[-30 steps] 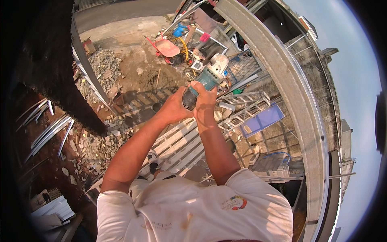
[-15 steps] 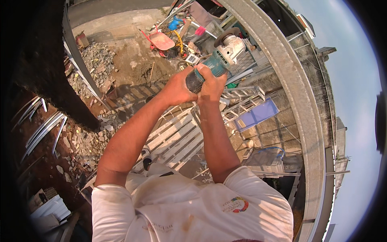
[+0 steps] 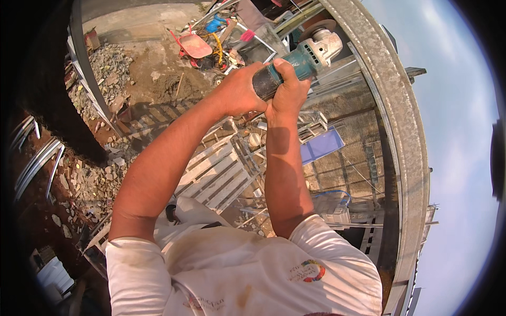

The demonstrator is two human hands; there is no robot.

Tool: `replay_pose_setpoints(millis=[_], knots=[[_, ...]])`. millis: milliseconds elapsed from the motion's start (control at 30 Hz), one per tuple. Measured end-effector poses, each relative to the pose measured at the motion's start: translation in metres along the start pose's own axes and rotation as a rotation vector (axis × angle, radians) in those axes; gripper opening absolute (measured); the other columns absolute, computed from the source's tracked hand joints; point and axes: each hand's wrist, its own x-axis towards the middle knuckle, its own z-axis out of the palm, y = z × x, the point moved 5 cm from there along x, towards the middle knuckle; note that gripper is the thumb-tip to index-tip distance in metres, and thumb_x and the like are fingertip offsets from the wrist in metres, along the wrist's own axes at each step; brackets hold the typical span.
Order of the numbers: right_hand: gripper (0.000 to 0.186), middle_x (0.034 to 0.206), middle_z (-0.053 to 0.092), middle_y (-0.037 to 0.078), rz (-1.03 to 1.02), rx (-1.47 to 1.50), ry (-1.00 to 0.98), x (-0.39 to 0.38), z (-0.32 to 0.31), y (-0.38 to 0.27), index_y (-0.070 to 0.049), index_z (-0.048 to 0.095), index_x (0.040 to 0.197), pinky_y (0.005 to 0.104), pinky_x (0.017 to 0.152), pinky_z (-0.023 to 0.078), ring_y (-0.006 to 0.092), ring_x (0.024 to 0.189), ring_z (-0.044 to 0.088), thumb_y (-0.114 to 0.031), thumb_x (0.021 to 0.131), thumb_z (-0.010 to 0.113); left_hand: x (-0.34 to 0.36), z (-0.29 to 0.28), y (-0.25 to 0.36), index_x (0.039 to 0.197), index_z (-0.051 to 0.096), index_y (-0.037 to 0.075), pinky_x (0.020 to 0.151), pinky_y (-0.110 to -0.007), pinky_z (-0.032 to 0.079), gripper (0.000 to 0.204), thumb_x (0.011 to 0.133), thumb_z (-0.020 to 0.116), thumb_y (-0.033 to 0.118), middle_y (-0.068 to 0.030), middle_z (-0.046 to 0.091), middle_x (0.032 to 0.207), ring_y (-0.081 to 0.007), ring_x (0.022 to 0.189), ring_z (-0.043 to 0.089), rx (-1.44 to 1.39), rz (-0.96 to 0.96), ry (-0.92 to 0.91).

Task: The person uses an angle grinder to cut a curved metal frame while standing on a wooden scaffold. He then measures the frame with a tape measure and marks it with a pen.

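Note:
Both arms stretch out ahead of me around an angle grinder [image 3: 303, 64] with a teal body, a pale metal gear head and a dark disc [image 3: 317, 29]. My left hand [image 3: 243, 89] is wrapped about its black rear end. Against the teal body, my right hand [image 3: 289, 90] is closed, its thumb lying along the top. The disc end points away to the upper right, close to a long grey metal beam [image 3: 377, 58]. Whether the disc touches the beam cannot be made out.
Far below are a red wheelbarrow [image 3: 194, 46], a rubble heap [image 3: 108, 73] and a blue-purple panel [image 3: 322, 146]. Wooden slats [image 3: 216, 176] form a platform beneath my arms. A dark post [image 3: 89, 68] stands at the left.
The grinder and both hands have shifted slightly right and up, bringing the disc nearer the beam. The ground scene has slid left in view. Both hands keep their grip.

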Motion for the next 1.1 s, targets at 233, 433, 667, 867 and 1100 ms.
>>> replay_pose_setpoints(millis=[233,433,667,867,1100], knots=[[0.044,0.090,0.062,0.010,0.013,0.007,-0.018,0.006,0.000,0.007,0.001,0.050,0.113,0.0357,0.069,0.058,0.0210,0.074,0.067,-0.004,0.076,0.072,0.000,-0.006,0.004,0.120,0.058,0.003,0.084,-0.040,0.053,0.076,0.052,0.084,0.024,-0.0203,0.070,0.104,-0.0343,0.095,0.069,0.003,-0.081,-0.019],[0.048,0.091,0.063,0.009,0.038,0.021,0.030,0.004,0.004,0.006,0.001,0.049,0.117,0.0353,0.073,0.056,0.0211,0.077,0.066,-0.001,0.074,0.072,0.001,-0.014,0.015,0.122,0.057,0.002,0.088,-0.038,0.051,0.076,0.055,0.087,0.020,-0.0149,0.069,0.106,-0.0257,0.094,0.067,0.107,-0.059,-0.017],[0.069,0.112,0.055,0.007,0.109,0.020,0.031,-0.003,0.010,-0.002,-0.003,0.045,0.130,0.0345,0.088,0.048,0.0191,0.097,0.058,-0.003,0.070,0.079,0.001,-0.017,0.013,0.134,0.053,0.004,0.094,-0.039,0.049,0.089,0.055,0.088,0.023,-0.0162,0.068,0.114,-0.0251,0.103,0.065,0.104,-0.092,-0.046],[0.069,0.113,0.055,0.008,0.108,0.002,0.063,-0.008,0.011,-0.008,-0.003,0.045,0.130,0.0354,0.089,0.048,0.0199,0.099,0.058,-0.003,0.070,0.080,-0.001,-0.017,0.017,0.137,0.052,0.005,0.096,-0.039,0.048,0.092,0.055,0.088,0.024,-0.0156,0.067,0.119,-0.0251,0.107,0.064,0.098,-0.102,-0.055],[0.070,0.113,0.056,0.008,0.078,0.003,0.038,-0.003,0.011,-0.009,-0.002,0.045,0.130,0.0352,0.089,0.048,0.0199,0.098,0.058,-0.004,0.070,0.079,0.000,-0.020,0.027,0.141,0.050,0.004,0.099,-0.038,0.047,0.095,0.055,0.088,0.022,-0.0170,0.065,0.123,-0.0247,0.111,0.062,0.112,-0.111,-0.054]])
